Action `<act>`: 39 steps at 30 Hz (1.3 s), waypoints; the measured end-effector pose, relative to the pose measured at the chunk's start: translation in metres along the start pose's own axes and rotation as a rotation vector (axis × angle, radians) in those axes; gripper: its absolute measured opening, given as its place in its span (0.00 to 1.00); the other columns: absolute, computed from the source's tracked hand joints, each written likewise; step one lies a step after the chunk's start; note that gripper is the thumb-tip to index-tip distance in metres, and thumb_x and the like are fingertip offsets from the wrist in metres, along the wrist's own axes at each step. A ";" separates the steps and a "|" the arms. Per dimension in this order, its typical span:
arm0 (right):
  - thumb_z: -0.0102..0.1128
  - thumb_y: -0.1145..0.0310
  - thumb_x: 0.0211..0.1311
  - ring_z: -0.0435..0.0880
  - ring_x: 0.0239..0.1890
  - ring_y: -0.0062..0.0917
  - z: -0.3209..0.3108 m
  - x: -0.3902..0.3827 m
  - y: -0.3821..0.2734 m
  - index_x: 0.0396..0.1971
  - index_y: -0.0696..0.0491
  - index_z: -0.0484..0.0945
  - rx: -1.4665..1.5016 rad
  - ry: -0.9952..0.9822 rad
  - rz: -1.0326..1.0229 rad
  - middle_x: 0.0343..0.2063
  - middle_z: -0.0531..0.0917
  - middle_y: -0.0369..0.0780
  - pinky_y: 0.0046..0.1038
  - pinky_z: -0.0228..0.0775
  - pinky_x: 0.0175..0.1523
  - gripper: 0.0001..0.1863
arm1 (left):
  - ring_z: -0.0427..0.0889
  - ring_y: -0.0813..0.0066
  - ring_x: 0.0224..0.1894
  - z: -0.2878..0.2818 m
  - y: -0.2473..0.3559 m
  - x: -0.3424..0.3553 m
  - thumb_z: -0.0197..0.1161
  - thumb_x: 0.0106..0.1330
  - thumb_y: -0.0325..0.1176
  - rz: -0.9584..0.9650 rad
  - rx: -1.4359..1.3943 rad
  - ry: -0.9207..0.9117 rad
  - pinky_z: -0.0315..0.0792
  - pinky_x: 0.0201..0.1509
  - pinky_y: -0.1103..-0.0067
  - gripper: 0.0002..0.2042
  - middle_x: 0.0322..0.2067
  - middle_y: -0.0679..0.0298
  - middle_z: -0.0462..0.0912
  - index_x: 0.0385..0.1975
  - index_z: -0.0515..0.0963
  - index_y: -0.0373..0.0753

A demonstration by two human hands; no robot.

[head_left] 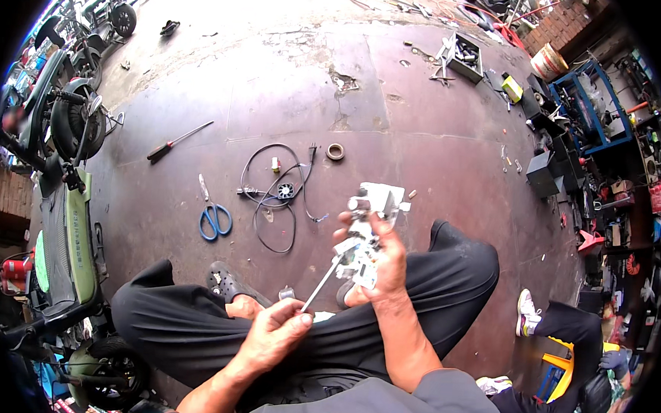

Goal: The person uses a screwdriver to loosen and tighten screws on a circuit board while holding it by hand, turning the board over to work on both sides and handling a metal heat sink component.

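Observation:
Above my lap, my right hand grips a circuit board crowded with small parts, a pale metal plate at its far end. My left hand is closed round a thin metal-shafted tool; its handle is hidden in my fist. The shaft's tip meets the near left part of the board. On the floor ahead lie blue-handled scissors, a looped black power cable and a small black fan. A roll of brown tape is beyond them, and a long screwdriver lies farther left.
A green scooter stands close on my left. At far right are an open metal box of tools and a blue frame. Another person's leg and white shoe show at lower right, beside a yellow stool.

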State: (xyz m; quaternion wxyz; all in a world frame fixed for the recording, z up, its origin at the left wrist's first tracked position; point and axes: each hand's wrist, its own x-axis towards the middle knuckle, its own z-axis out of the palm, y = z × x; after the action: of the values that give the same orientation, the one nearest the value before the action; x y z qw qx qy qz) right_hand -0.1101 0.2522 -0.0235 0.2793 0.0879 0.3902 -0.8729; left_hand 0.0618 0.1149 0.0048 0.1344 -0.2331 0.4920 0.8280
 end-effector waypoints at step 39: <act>0.41 0.38 0.70 0.82 0.43 0.26 0.002 0.001 0.018 0.53 0.57 0.73 -0.030 -0.119 0.066 0.41 0.82 0.42 0.30 0.80 0.45 0.34 | 0.72 0.85 0.41 0.022 -0.015 0.077 0.68 0.62 0.24 0.359 0.050 0.140 0.70 0.47 0.86 0.17 0.38 0.69 0.76 0.48 0.71 0.33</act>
State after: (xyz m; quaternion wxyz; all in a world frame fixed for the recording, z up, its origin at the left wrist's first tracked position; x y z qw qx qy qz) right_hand -0.1007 0.2400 -0.0340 0.3318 0.0445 0.3828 -0.8611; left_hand -0.0025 0.1411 -0.0378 -0.0444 -0.1953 0.5544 0.8078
